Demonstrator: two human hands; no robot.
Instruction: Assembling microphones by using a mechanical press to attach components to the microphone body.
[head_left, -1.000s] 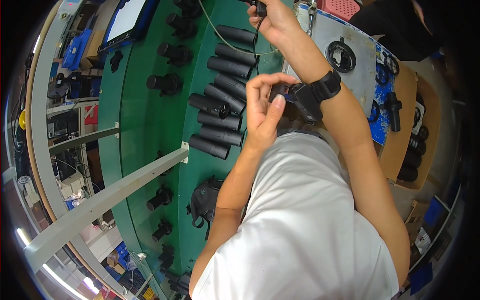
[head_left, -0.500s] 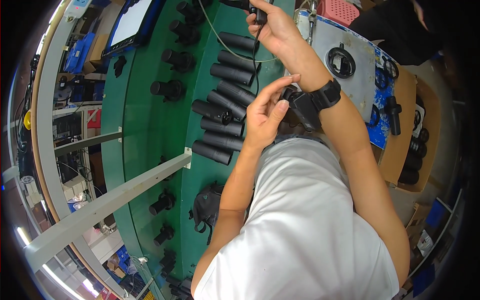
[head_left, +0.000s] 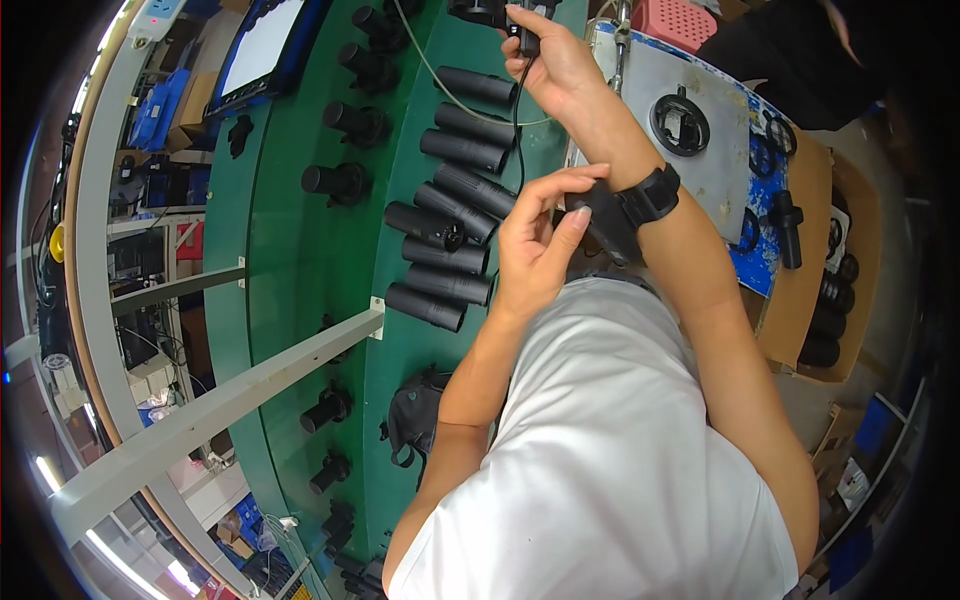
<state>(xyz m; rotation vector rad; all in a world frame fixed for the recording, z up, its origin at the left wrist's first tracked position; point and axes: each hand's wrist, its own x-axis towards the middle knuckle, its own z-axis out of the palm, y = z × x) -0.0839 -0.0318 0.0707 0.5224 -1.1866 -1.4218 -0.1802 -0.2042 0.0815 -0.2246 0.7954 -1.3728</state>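
Observation:
My right hand (head_left: 556, 70) reaches to the far edge of the green bench (head_left: 300, 260) and is closed around a slim black tool (head_left: 524, 36) with a cable running off it. A black watch (head_left: 650, 195) is on that wrist. My left hand (head_left: 535, 245) is raised just under the right wrist, its thumb and fingers pinching a black part (head_left: 603, 225) that is mostly hidden between the hand and the forearm. A row of black tubes (head_left: 450, 225) lies on the bench just left of my left hand.
Small black knobbed parts (head_left: 335, 182) stand on the upper green shelf, with a tablet screen (head_left: 265, 45) behind. A grey plate with a black ring (head_left: 680, 125) lies right, beside a cardboard box (head_left: 800, 310) of black tubes. A white beam (head_left: 230, 390) crosses lower left. Another person (head_left: 800, 60) stands top right.
My left fingers have shifted on the black part and spread a little. My right hand stays on the tool at the far edge of the bench.

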